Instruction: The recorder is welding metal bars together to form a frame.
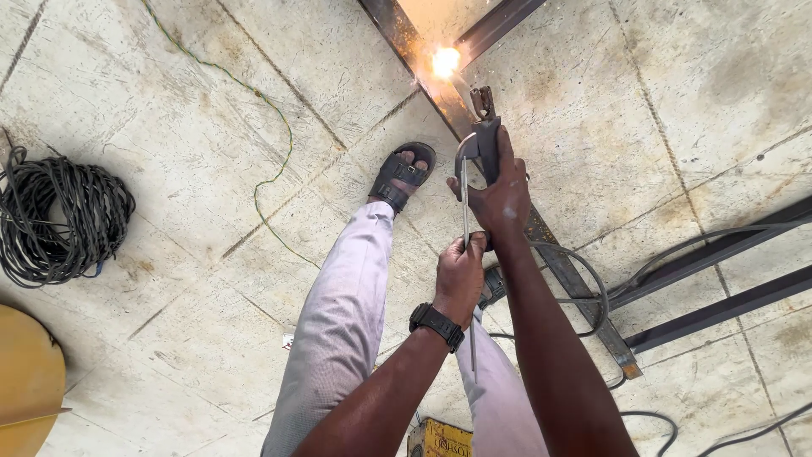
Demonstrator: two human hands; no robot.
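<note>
The scratched grey concrete floor (169, 152) fills nearly the whole frame. Dark steel frame bars (719, 254) lie across the right side and run up to the upper middle, where a bright glowing weld spot (445, 61) shines on one bar. A coil of black cable (59, 222) lies at the left edge, and a thin green wire (271, 127) winds over the floor from the top.

In the centre stand legs in light grey trousers (342, 322), with a black sandal (404, 176) on the foot.

The right hand (501, 199) is closed around the dark metal electrode holder (485, 127), just below the weld spot. The left hand (461, 275), with a black wristwatch (436, 326), is pinched around the thin grey welding rod (465, 203), which stands upright between both hands.
</note>
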